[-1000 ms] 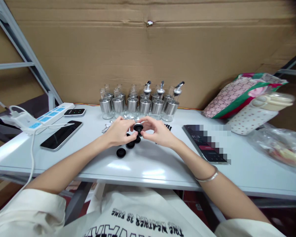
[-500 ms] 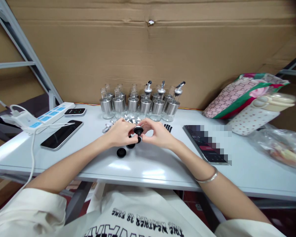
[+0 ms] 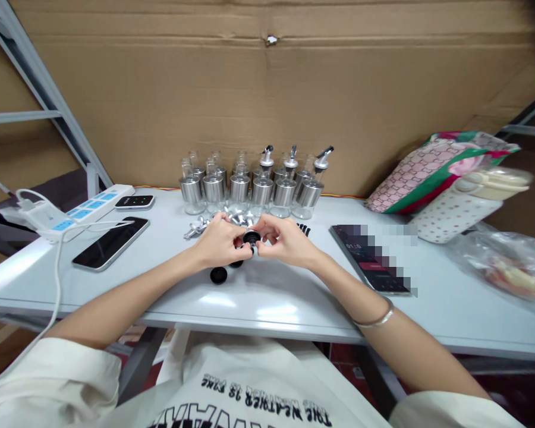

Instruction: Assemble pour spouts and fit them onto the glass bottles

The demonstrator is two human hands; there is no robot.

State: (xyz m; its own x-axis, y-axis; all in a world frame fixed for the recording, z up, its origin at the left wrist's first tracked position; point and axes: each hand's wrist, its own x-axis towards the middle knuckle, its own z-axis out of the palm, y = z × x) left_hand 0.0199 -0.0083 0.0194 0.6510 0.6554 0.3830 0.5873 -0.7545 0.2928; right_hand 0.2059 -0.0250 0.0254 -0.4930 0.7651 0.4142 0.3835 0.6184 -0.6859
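Observation:
Between my two hands is a black ribbed bottle stopper [image 3: 251, 236], pinched from both sides just above the table. My left hand [image 3: 220, 241] is closed on its left side, and my right hand [image 3: 285, 242] grips it from the right with thumb and forefinger. Two round black caps [image 3: 219, 275] lie by my left hand, one partly covered by its fingers. Behind my hands is a pile of silver pourer spouts [image 3: 198, 226]. Short black pieces [image 3: 304, 229] lie in a row beyond my right hand.
Several glass bottles with steel sleeves [image 3: 239, 189] stand at the back, some with pourers fitted. To the left are a phone [image 3: 111, 244] and a power strip [image 3: 89, 211]. On the right are another phone [image 3: 368, 258], a white flask [image 3: 461, 214] and a plastic bag [image 3: 512, 267].
The stopper has tilted between my fingers so its dark face shows more. My fingertips have shifted slightly around it; the things on the table stay in place.

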